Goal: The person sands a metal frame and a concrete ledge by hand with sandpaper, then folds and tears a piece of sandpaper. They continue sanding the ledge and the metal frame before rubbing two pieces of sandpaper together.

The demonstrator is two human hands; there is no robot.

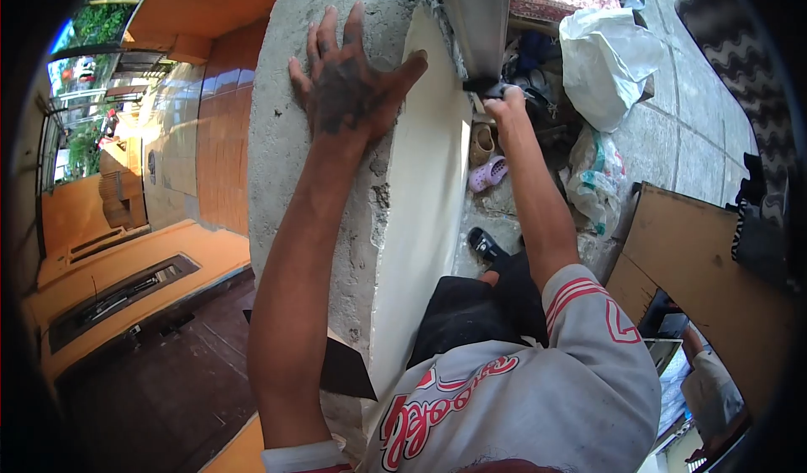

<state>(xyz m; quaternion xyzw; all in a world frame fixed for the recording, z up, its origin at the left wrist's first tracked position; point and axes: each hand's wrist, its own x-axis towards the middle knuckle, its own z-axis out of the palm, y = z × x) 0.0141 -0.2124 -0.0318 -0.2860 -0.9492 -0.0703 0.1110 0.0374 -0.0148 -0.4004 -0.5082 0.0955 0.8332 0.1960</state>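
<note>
left hand point(349, 82): yours, flat and spread open on concrete wall point(290, 137)
right hand point(504, 103): clenched around trowel point(475, 19)

1. I see a light grey T-shirt on my torso, with short sleeves.
2. Red script lettering with a white outline runs across the chest, too distorted for me to read.
3. The right sleeve carries red and white stripes near the shoulder, and an outlined red mark sits further down it.
4. The left sleeve ends in a white cuff with a thin red edge.
5. Below the shirt I wear black shorts or trousers.
6. A black sandal shows on one foot.
7. My left grip point(349, 82) has dark smudges across its back; my right grip point(504, 103) is bare.
</note>
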